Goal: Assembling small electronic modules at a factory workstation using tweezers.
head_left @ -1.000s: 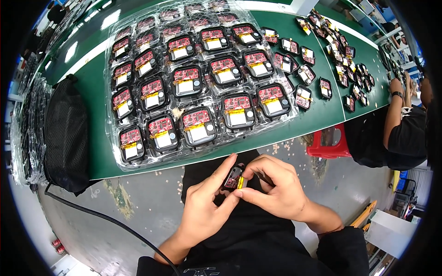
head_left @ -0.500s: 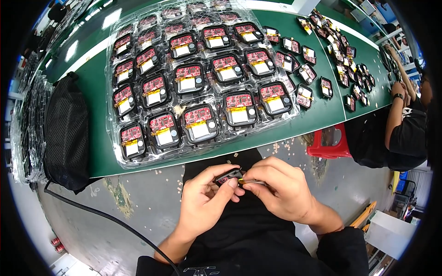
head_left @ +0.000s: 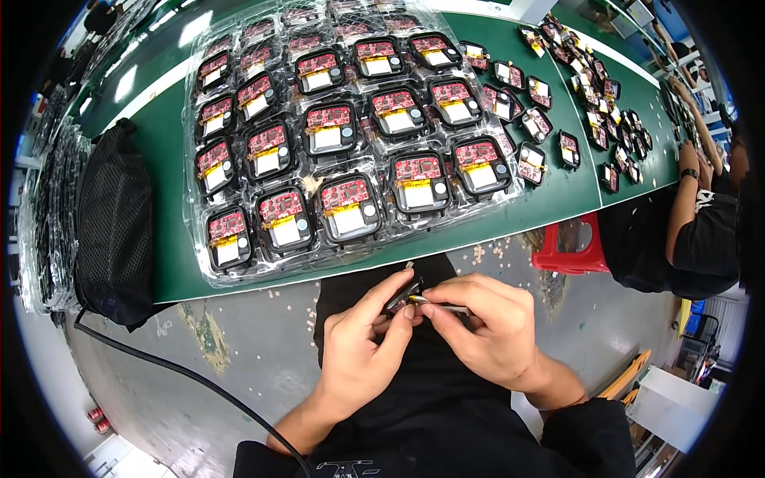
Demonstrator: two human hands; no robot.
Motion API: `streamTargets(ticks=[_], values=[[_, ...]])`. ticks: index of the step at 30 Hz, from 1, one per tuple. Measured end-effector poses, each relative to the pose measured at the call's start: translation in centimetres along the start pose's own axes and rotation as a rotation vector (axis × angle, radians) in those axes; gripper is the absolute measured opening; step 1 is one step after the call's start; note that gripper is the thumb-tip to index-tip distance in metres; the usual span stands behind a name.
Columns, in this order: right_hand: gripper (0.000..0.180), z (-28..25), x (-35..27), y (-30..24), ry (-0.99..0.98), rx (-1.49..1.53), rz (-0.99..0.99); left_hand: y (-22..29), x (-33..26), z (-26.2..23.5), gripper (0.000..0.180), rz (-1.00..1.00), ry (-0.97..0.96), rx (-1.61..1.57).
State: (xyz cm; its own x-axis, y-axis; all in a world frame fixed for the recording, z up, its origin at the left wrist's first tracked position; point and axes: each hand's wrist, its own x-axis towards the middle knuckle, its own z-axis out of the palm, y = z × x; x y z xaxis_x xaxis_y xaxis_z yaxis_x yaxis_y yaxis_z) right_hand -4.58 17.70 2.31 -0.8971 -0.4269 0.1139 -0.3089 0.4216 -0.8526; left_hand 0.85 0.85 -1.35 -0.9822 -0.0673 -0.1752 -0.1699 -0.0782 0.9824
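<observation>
Over my lap, my left hand (head_left: pixel 357 350) grips a small black-cased electronic unit (head_left: pixel 404 295) between thumb and fingers; the unit is tilted and partly covered by them. My right hand (head_left: pixel 496 325) pinches a slim metal tool (head_left: pixel 453 308), perhaps tweezers, and its tip meets the unit's edge beside a bit of yellow. Past both hands, on the green table (head_left: pixel 171 275), lies a clear plastic tray (head_left: pixel 195 263) filled with rows of similar black-framed units (head_left: pixel 347 209), each showing a red circuit board, yellow tape and a white block.
Loose units (head_left: pixel 532 163) lie scattered right of the tray, with a bigger heap (head_left: pixel 594 95) farther off. A black mesh bag (head_left: pixel 118 231) sits at the table's left end, near stacked clear trays (head_left: pixel 48 231). A red stool (head_left: pixel 567 245) and another person (head_left: pixel 677 231) are at the right.
The unit in my left hand has been turned more on edge. My right hand has shifted slightly, and the tool now shows longer behind its fingers.
</observation>
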Motion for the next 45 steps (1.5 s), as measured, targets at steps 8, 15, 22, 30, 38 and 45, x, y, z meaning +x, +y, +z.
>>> streamTargets(ticks=[8,15,22,30,38,45], values=[[0.023,0.5,0.1,0.5,0.036,-0.007,-0.02,-0.1,-0.1,-0.2,0.045,0.024,-0.029,0.051],[0.032,-0.1,0.4,0.6,0.101,-0.089,-0.139,0.3,-0.1,0.0,0.046,0.038,-0.028,0.005],[0.034,0.0,0.0,0.6,0.025,-0.013,-0.092,0.2,-0.2,-0.1,0.047,0.042,-0.029,0.047],[0.035,0.8,-0.2,1.4,0.045,0.078,-0.049,0.2,-0.1,-0.3,0.049,0.082,-0.027,0.116],[0.036,1.1,0.2,2.3,0.043,0.054,-0.258,1.0,0.0,-1.0,0.049,0.038,-0.088,0.143],[0.038,0.9,0.2,1.7,0.074,0.022,-0.189,0.4,-0.1,-0.7,0.05,0.094,-0.057,0.099]])
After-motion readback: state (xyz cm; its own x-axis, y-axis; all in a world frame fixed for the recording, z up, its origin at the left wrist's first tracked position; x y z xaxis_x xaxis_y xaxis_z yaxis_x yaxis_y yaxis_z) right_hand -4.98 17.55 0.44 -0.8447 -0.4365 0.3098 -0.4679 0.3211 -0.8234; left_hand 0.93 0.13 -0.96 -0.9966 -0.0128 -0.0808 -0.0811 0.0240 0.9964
